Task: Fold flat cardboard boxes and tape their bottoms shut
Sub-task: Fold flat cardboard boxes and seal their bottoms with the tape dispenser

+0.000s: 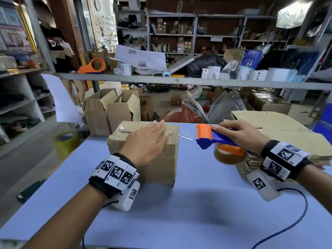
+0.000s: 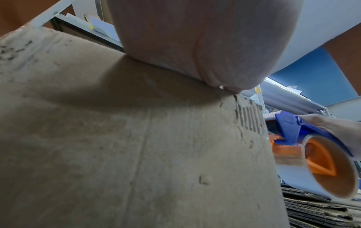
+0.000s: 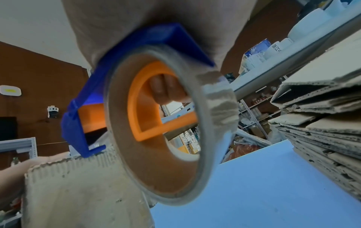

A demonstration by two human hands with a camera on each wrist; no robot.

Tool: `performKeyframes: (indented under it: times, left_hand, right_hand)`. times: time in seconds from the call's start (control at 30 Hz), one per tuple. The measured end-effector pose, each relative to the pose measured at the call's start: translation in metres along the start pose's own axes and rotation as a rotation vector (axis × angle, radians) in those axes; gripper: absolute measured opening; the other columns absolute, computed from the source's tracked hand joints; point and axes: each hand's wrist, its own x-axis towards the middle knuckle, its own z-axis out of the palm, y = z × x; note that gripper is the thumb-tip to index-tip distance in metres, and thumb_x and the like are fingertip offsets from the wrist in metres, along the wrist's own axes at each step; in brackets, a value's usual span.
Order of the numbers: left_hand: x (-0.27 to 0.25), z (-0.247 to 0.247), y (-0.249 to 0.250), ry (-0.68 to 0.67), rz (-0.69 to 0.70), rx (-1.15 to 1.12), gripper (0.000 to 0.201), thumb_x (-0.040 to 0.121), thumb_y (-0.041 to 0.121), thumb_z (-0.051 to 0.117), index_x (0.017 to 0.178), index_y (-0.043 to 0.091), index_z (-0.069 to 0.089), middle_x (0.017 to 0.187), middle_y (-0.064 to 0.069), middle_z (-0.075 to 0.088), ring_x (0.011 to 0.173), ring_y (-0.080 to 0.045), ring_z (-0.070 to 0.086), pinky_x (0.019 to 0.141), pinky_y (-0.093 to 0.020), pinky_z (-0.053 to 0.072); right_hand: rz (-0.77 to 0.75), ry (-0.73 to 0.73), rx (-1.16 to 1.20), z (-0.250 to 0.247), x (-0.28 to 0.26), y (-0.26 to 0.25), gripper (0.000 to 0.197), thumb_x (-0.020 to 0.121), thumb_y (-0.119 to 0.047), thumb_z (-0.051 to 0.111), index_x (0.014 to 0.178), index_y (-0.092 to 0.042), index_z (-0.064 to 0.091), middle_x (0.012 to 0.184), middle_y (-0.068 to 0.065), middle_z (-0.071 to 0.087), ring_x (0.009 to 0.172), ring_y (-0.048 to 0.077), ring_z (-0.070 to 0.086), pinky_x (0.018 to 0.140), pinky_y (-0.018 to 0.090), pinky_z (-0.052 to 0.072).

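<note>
A folded brown cardboard box (image 1: pixel 161 164) stands on the light blue table (image 1: pixel 197 212), its taped flaps facing up. My left hand (image 1: pixel 146 141) lies flat on the top of the box (image 2: pixel 136 138), fingers straight, pressing the flaps down. My right hand (image 1: pixel 239 132) grips a blue and orange tape dispenser (image 1: pixel 215 139) just right of the box. A strip of clear tape (image 1: pixel 186 134) stretches from the box's top right edge to the dispenser's orange head. In the right wrist view my fingers curl through the tape roll (image 3: pixel 156 123) on the dispenser.
A stack of flat cardboard sheets (image 1: pixel 280 133) lies at the table's right, under my right wrist. A green tape roll (image 1: pixel 65 141) sits off the table's left edge. Open cartons (image 1: pixel 111 112) stand behind the table. A second orange dispenser (image 1: pixel 92 66) rests on the metal shelf.
</note>
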Motion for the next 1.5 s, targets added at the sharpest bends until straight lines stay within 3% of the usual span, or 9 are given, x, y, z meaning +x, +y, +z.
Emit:
performKeyframes:
  times: [0.17,0.33,0.5,0.73,0.9,1.1,1.23,1.4,1.5]
  left_hand:
    - [0.0,-0.002,0.0,-0.045,-0.008,-0.011,0.054,0.106,0.045,0.018,0.159,0.033,0.018,0.165,0.021,0.007,0.152,0.0,0.004,0.125,-0.036,0.013]
    - [0.002,-0.001,-0.001,-0.036,-0.023,0.001,0.053,0.106,0.045,0.018,0.158,0.035,0.019,0.164,0.023,0.008,0.152,0.001,0.005,0.124,-0.038,0.017]
    - [0.002,0.0,0.001,-0.013,-0.015,-0.01,0.053,0.106,0.046,0.018,0.158,0.035,0.021,0.164,0.023,0.011,0.151,0.001,0.007,0.124,-0.036,0.017]
    - [0.0,0.002,0.001,0.016,-0.008,-0.017,0.053,0.106,0.045,0.018,0.158,0.034,0.022,0.164,0.022,0.013,0.151,0.0,0.008,0.124,-0.035,0.016]
    - [0.001,0.004,0.0,0.022,0.003,-0.019,0.053,0.106,0.044,0.02,0.158,0.032,0.024,0.164,0.019,0.015,0.152,-0.002,0.01,0.124,-0.035,0.016]
    - [0.001,0.004,0.002,0.029,0.008,-0.002,0.054,0.107,0.043,0.019,0.158,0.029,0.022,0.165,0.017,0.015,0.152,-0.003,0.01,0.123,-0.034,0.013]
    - [-0.001,0.004,0.002,0.036,0.011,-0.008,0.054,0.106,0.043,0.019,0.158,0.029,0.023,0.165,0.016,0.015,0.152,-0.004,0.01,0.122,-0.032,0.011]
    - [-0.001,0.005,0.001,0.063,0.02,-0.015,0.052,0.105,0.043,0.022,0.155,0.031,0.03,0.164,0.013,0.022,0.152,-0.009,0.017,0.12,-0.036,0.02]
    - [-0.001,0.005,0.001,0.067,-0.038,-0.007,0.049,0.103,0.046,0.025,0.149,0.031,0.034,0.16,0.007,0.034,0.146,-0.018,0.032,0.109,-0.042,0.032]
  right_hand:
    - [-0.008,-0.007,0.012,-0.007,-0.005,-0.003,0.04,0.093,-0.061,0.056,0.088,-0.029,0.078,0.076,0.003,0.07,0.074,0.03,0.062,0.069,0.037,0.041]
    - [0.037,0.04,-0.05,-0.025,-0.019,0.015,0.041,0.087,-0.066,0.057,0.092,-0.033,0.08,0.077,-0.008,0.073,0.068,0.007,0.062,0.067,0.031,0.043]
    - [0.034,0.002,-0.222,-0.011,-0.013,0.013,0.049,0.084,-0.072,0.055,0.084,-0.029,0.078,0.069,-0.005,0.068,0.064,0.01,0.059,0.059,0.03,0.039]
    - [0.066,-0.248,-0.476,0.026,0.027,-0.007,0.053,0.093,-0.068,0.054,0.079,-0.02,0.073,0.072,-0.001,0.067,0.069,0.014,0.058,0.063,0.033,0.043]
    - [0.13,-0.403,-0.466,0.046,0.058,-0.018,0.054,0.091,-0.066,0.058,0.077,-0.016,0.074,0.057,-0.009,0.061,0.053,0.005,0.05,0.058,0.024,0.036]
    - [0.258,-0.507,-0.383,0.047,0.073,-0.025,0.055,0.087,-0.067,0.063,0.075,-0.014,0.075,0.063,0.002,0.058,0.059,0.019,0.047,0.058,0.031,0.039]
    - [0.242,-0.584,-0.634,0.065,0.057,-0.016,0.055,0.085,-0.069,0.063,0.066,-0.018,0.068,0.062,-0.004,0.061,0.063,0.018,0.053,0.062,0.03,0.041]
    - [0.118,-0.225,-0.689,0.069,0.033,0.007,0.055,0.092,-0.072,0.05,0.07,-0.023,0.062,0.065,-0.009,0.057,0.069,0.017,0.055,0.057,0.03,0.034]
    - [0.109,-0.048,-0.79,0.055,0.027,0.015,0.038,0.099,-0.06,0.046,0.107,-0.027,0.063,0.092,0.0,0.068,0.089,0.026,0.063,0.063,0.033,0.041]
